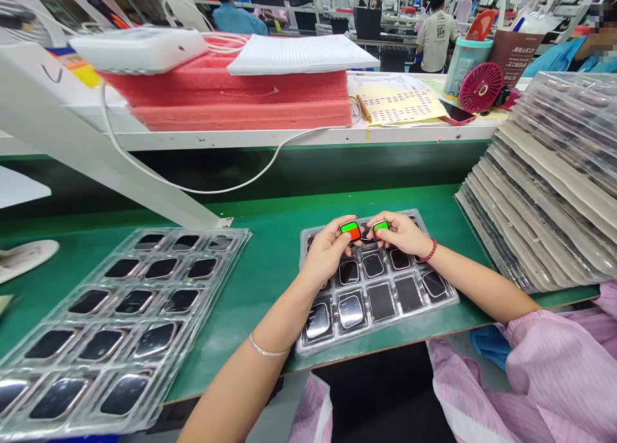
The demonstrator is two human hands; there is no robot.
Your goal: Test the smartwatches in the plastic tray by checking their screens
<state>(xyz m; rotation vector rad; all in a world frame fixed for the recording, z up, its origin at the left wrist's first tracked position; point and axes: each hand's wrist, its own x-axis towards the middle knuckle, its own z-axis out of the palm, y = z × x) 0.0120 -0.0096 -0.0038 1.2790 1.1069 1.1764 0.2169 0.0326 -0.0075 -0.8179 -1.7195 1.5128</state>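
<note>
Above the clear plastic tray (354,337) in front of me, each hand pinches a smartwatch without a strap. My left hand (324,251) is closed on one smartwatch (351,231), whose lit screen shows green and red bands. In my right hand (402,233) is a second smartwatch (380,229), also lit green and red, with the thumb over its lower part. The two watches are held side by side, a little apart. Below them, several dark watches (351,310) lie in the tray's pockets, and two front pockets (380,301) hold none. My hands hide part of the back row.
At left lies another tray (241,240) filled with dark-screened watches. A tall stack of trays (525,218) stands at right. Behind, a shelf (409,136) carries pink foam (241,102), a white device (139,49), papers and a small fan (481,87). A white cable (212,191) hangs down.
</note>
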